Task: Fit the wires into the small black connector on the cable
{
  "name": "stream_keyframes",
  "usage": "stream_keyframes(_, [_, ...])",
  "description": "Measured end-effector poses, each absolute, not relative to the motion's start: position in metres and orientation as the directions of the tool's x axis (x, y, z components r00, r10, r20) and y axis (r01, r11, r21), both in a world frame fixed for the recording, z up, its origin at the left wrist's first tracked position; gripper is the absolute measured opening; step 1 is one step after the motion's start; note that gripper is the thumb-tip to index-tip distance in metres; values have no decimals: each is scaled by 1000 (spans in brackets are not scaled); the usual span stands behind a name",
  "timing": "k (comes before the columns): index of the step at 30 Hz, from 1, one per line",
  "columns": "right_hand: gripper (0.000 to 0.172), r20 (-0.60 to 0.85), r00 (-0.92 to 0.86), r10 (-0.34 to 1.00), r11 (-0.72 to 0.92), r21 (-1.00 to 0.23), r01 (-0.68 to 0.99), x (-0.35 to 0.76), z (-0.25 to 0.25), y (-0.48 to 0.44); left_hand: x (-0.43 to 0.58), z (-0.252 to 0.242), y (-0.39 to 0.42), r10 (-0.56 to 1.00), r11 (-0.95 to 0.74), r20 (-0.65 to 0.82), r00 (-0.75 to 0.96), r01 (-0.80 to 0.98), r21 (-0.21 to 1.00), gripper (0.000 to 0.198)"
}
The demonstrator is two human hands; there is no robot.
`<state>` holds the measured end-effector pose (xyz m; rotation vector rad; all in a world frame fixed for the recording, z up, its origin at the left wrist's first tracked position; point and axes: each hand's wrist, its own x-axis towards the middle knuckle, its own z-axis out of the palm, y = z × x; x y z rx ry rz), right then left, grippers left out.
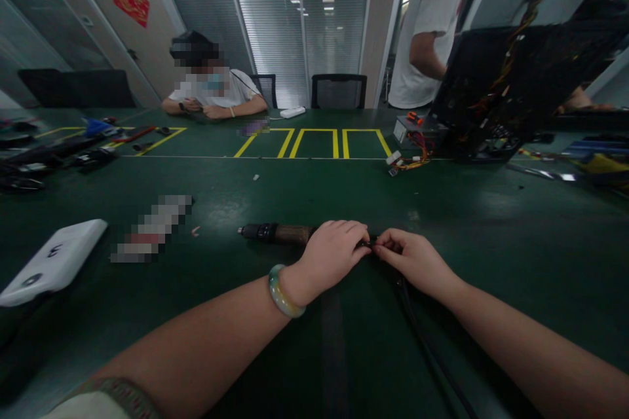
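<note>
A corded hand tool with a black nose and brown grip lies lengthwise on the green table mat, its nose pointing left. My left hand closes over its rear end, and a pale green bangle sits on that wrist. My right hand pinches a black cable close to my left fingertips. The fingers hide where the cable meets the tool. The cable runs down toward me.
A white flat device and a pixelated object lie left of my hands. An open black computer case with coloured wires stands at the right. Two co-workers, one seated and one standing, are beyond the table.
</note>
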<state>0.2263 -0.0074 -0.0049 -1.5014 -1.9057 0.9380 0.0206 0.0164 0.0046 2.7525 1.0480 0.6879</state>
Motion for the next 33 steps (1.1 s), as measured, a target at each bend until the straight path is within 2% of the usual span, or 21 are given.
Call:
stream_keyframes(10, [14,-20,-272,962,145,-809,569,228,-3,-6,21,2,18,644,-763,380,663,594,257,10])
stream_keyframes(22, [11,6,-311,950,207,-760,617,229,1,-8,21,6,17,654,-756,357,667,590,282,5])
stream_keyframes(27, [13,12,-286,958,191,-770,608,230,-5,-7,21,4,17,684,-728,367,630,615,301,14])
stream_keyframes(33, [15,19,-276,961,193,-760,620,229,-3,-6,21,3,18,648,-761,370,666,593,264,7])
